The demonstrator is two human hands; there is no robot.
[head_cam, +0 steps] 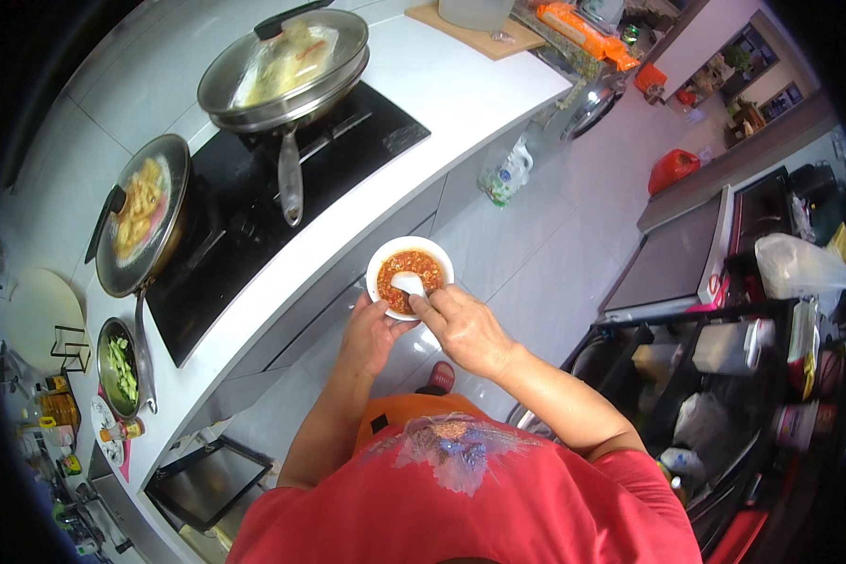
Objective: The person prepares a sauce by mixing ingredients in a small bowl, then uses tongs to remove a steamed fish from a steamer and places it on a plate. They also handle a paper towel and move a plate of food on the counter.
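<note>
My left hand [372,331] holds a small white bowl [445,262] by its side, in front of my body. Chopped red sauce [417,261] fills much of the bowl. A white spoon [407,283] rests with its head in the sauce, and its handle is in the fingers of my right hand [465,328]. Ahead of the bowl, a lidded pan [290,120] stands on the black cooktop [243,233] with its handle towards me. Further left is a second pan with a glass lid [144,211], yellowish food showing through it.
A small pan [118,366] with cut green vegetables stands on the white counter [388,169] at the left. Bottles [60,409] cluster beyond it. A plastic jug [511,173] is on the floor by the cabinets. Dark shelving [677,416] with containers lines my right side.
</note>
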